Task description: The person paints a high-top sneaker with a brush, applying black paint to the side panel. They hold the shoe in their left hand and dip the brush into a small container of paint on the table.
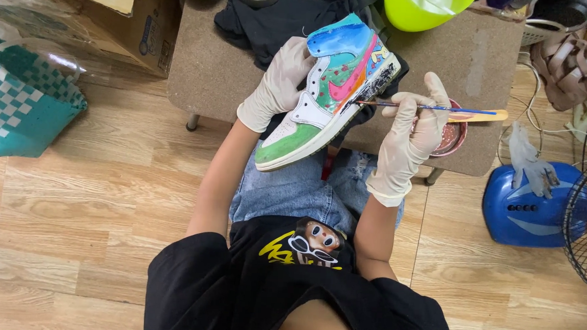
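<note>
1. Over the person's lap, just above the middle of the view, a high-top sneaker [329, 94] is held up with its toe toward 7 o'clock and its collar toward 1 o'clock. It is painted blue at the collar, pink and green along the side, green on the toe, with a white sole.
2. At 9 o'clock from the shoe, the left hand [278, 85], in a pale glove, has its fingers closed on the heel and ankle, seemingly tucked inside the collar.
3. At 3 o'clock from the shoe, the gloved right hand [415, 127] pinches a thin paintbrush [434, 110] between its fingers; the blue-and-yellow handle points to 3 o'clock and the tip touches the blackened sole edge.
4. Judged by its look, the sneaker is light and fairly stiff in the sole, softer in the upper. Any wet paint would smear, so the collar and inside are the safest places to hold.
5. Behind the right hand, a small reddish dish [454, 132] sits on a low brown table [208, 69].
6. At 12 o'clock stands a lime-green bowl [415, 12].
7. At 9 o'clock, on the wooden floor, sits a teal checked bag [25, 110].
8. At 3 o'clock is a blue fan base [526, 208].
</note>
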